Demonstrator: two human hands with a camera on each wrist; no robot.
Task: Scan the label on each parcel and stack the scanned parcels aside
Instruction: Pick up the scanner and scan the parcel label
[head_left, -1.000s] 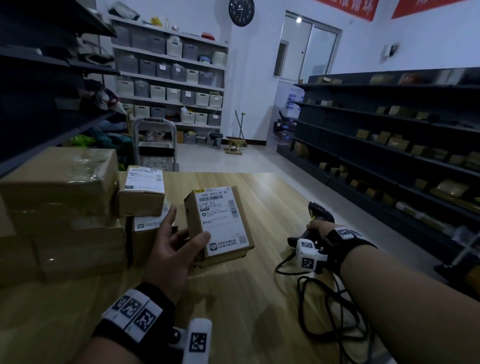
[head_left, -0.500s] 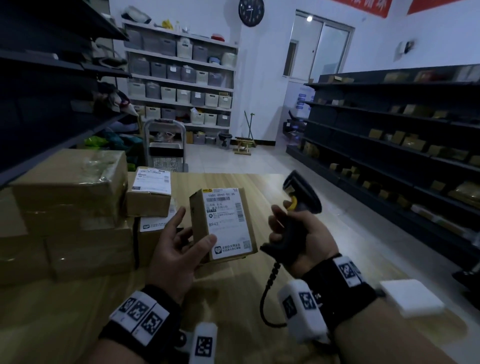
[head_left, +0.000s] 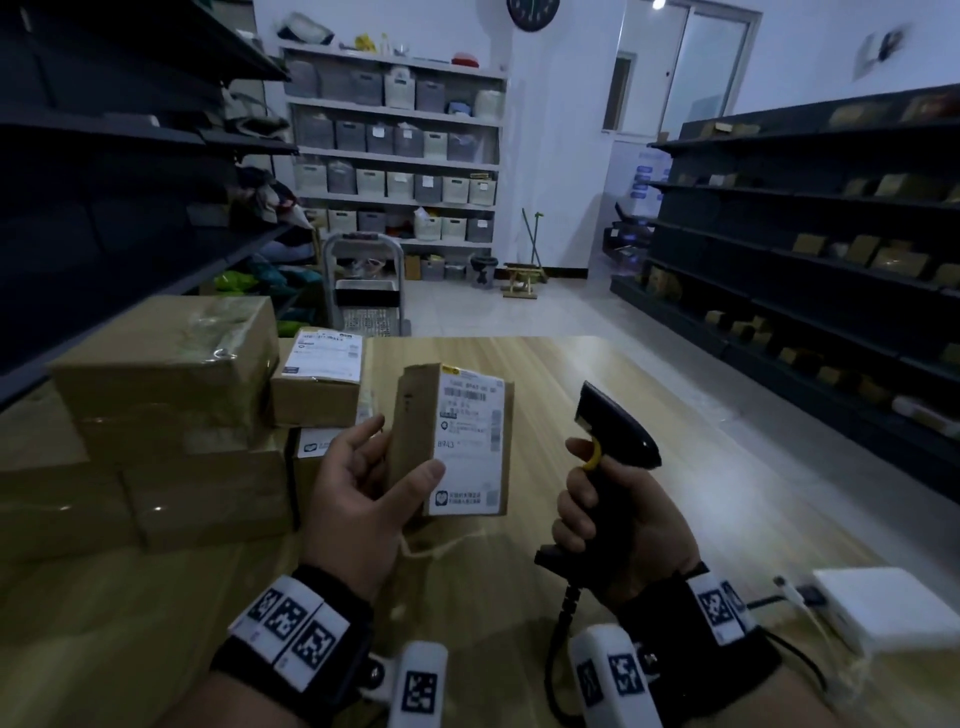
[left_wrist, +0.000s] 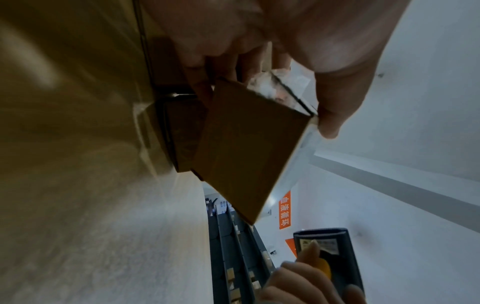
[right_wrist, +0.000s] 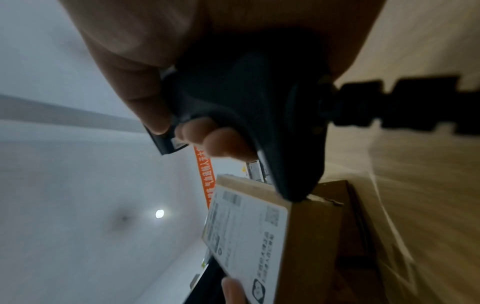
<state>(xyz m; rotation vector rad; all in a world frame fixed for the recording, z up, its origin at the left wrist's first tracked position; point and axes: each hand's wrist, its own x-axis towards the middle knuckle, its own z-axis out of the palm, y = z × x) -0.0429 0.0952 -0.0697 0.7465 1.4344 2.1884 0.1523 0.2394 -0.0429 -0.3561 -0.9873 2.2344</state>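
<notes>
At centre frame your left hand (head_left: 358, 499) clamps a small cardboard parcel (head_left: 415, 441) upright above the counter (head_left: 597, 374), thumb on its smooth white label (head_left: 470, 441), while your right hand (head_left: 618, 525) wraps the matte black scanner (head_left: 613, 431) just beside it, the two apart. Taped brown boxes (head_left: 156, 395) crowd the left edge; bare wood-grain counter lies open at upper right, and a white block (head_left: 893, 608) sits at lower right.

Brown boxes, black scanner, pale wood

The parcel (head_left: 415, 441) is brown with a white label (head_left: 470, 441); the scanner (head_left: 613, 447) is black with a yellow trigger; the tabletop (head_left: 597, 395) is light wood grain.
</notes>
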